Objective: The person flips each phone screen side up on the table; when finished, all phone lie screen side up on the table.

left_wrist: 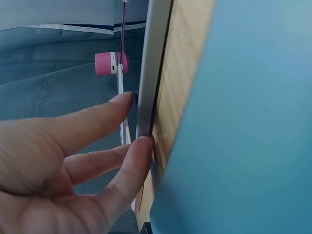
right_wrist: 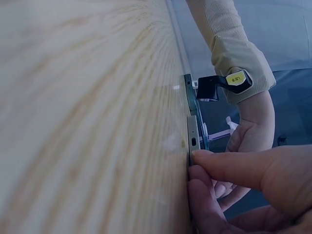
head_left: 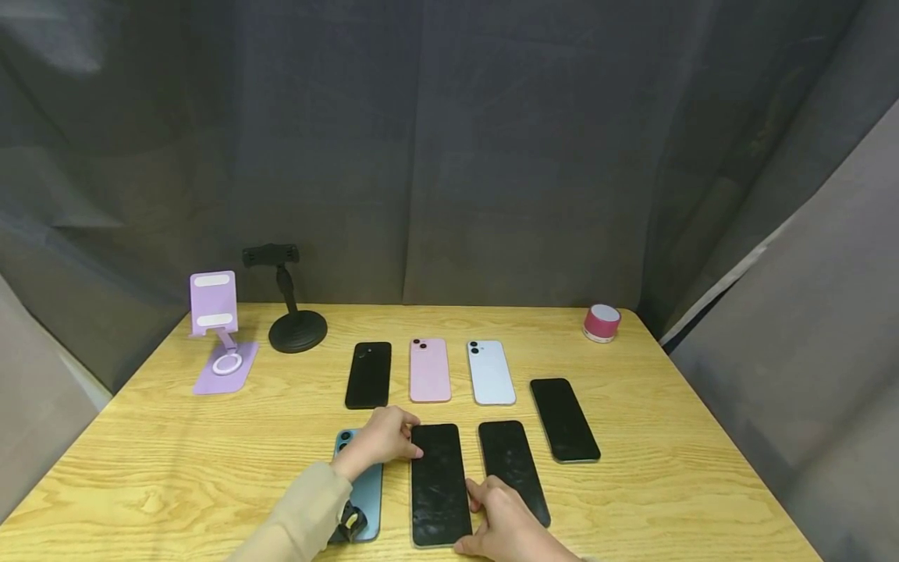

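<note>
A black-screened smartphone (head_left: 441, 484) lies face up on the table between my two hands. My left hand (head_left: 385, 435) holds it at the upper left corner; in the left wrist view, thumb and finger are at its edge (left_wrist: 152, 68). With thumb and fingers, my right hand (head_left: 509, 521) grips the lower right corner, near the charging port end (right_wrist: 193, 139). Under my left forearm lies a blue smartphone (head_left: 367, 499), back up. Another black-screened smartphone (head_left: 511, 460) lies just right of the held one, its lower left part behind my right hand.
Behind lie a black phone (head_left: 368, 375), a pink phone (head_left: 430, 371) and a white phone (head_left: 492, 373). Farther right is one more dark phone (head_left: 565, 420). A purple phone stand (head_left: 214, 303) and black phone stand (head_left: 298, 331) are back left; a pink cylinder (head_left: 602, 324) is back right.
</note>
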The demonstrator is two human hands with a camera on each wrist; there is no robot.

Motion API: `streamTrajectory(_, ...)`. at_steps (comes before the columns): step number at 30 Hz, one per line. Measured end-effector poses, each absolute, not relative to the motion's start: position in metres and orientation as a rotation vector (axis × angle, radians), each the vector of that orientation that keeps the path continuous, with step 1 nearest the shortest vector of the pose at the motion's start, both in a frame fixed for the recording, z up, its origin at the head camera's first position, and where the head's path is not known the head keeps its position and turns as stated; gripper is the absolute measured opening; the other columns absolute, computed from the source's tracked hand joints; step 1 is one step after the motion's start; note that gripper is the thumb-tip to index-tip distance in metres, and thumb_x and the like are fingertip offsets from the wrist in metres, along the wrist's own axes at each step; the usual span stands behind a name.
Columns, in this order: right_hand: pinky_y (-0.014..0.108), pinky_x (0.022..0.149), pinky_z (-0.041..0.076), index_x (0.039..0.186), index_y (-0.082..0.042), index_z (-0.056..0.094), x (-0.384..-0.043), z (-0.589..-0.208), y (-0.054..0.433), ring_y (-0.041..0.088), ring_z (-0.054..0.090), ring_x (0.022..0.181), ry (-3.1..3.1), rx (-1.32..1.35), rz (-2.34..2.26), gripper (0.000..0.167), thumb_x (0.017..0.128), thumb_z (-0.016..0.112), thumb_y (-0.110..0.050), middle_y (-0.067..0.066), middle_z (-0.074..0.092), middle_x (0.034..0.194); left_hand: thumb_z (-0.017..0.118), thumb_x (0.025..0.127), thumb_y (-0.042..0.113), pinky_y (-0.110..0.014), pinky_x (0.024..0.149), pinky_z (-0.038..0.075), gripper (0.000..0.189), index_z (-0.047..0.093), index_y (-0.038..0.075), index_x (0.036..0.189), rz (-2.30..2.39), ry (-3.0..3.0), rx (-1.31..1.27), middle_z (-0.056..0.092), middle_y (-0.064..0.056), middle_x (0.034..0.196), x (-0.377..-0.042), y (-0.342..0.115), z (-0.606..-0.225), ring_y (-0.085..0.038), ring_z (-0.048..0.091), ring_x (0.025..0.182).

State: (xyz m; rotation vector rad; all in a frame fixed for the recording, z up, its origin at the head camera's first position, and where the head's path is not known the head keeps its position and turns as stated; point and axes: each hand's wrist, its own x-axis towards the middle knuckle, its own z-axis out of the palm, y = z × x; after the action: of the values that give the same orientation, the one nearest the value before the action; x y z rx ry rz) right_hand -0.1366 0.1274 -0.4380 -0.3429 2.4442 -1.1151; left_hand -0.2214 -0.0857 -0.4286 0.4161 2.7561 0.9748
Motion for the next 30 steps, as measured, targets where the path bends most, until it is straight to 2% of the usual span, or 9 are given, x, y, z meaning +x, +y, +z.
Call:
streamTrajectory(11, 0.019, 0.052, 0.041, 0.134, 0.018, 0.041, -0.134, -0.437, 0.128, 0.009, 0.048, 0.060, 2.462, -0.414, -1.116, 0.083, 0.071, 0.084, -0.014, 0.004, 0.045, 0.087, 0.083, 0.072, 0.009, -0.029, 0.062, 0.048, 0.044, 0.067, -0.005, 0.111, 1.027, 2.730, 0.397, 0.062, -0.008, 0.083, -0.223, -0.088, -0.429, -0.016, 0.053, 0.073)
streamTrajectory(18, 0.020, 0.052, 0.040, 0.134, 0.018, 0.042, -0.135, -0.435, 0.125, 0.013, 0.047, 0.062, 2.464, -0.379, -1.077, 0.083, 0.071, 0.084, -0.015, 0.005, 0.046, 0.088, 0.082, 0.073, 0.009, -0.027, 0.060, 0.048, 0.043, 0.067, -0.005, 0.110, 1.060, 2.714, 0.361, 0.063, -0.008, 0.083, -0.222, -0.089, -0.429, -0.016, 0.054, 0.073)
streamTrajectory(21, 0.021, 0.053, 0.041, 0.135, 0.016, 0.042, -0.134, -0.430, 0.123, 0.013, 0.048, 0.063, 2.496, -0.365, -1.016, 0.085, 0.071, 0.085, -0.020, 0.005, 0.048, 0.090, 0.082, 0.074, 0.009, -0.026, 0.060, 0.047, 0.041, 0.067, -0.005, 0.110, 1.077, 2.711, 0.371, 0.062, -0.006, 0.082, -0.220, -0.091, -0.429, -0.016, 0.054, 0.073)
streamTrajectory(25, 0.021, 0.052, 0.044, 0.139, 0.012, 0.040, -0.130, -0.416, 0.119, 0.011, 0.050, 0.061, 2.542, -0.377, -0.994, 0.088, 0.071, 0.085, -0.023, 0.009, 0.050, 0.101, 0.081, 0.074, 0.008, -0.027, 0.059, 0.047, 0.039, 0.067, -0.005, 0.108, 1.110, 2.725, 0.402, 0.062, -0.007, 0.082, -0.216, -0.096, -0.426, -0.015, 0.055, 0.073)
streamTrajectory(28, 0.020, 0.051, 0.046, 0.140, 0.009, 0.040, -0.128, -0.404, 0.115, 0.009, 0.053, 0.058, 2.543, -0.420, -1.030, 0.085, 0.073, 0.084, -0.021, 0.011, 0.051, 0.106, 0.081, 0.074, 0.007, -0.027, 0.059, 0.048, 0.037, 0.068, -0.005, 0.106, 1.135, 2.753, 0.414, 0.063, -0.009, 0.083, -0.215, -0.101, -0.421, -0.015, 0.056, 0.073)
streamTrajectory(30, 0.019, 0.052, 0.046, 0.140, 0.008, 0.041, -0.128, -0.399, 0.109, 0.008, 0.054, 0.058, 2.515, -0.445, -1.050, 0.082, 0.074, 0.083, -0.020, 0.010, 0.052, 0.104, 0.081, 0.074, 0.007, -0.027, 0.060, 0.049, 0.035, 0.069, -0.006, 0.104, 1.146, 2.778, 0.419, 0.064, -0.010, 0.083, -0.214, -0.105, -0.417, -0.015, 0.056, 0.073)
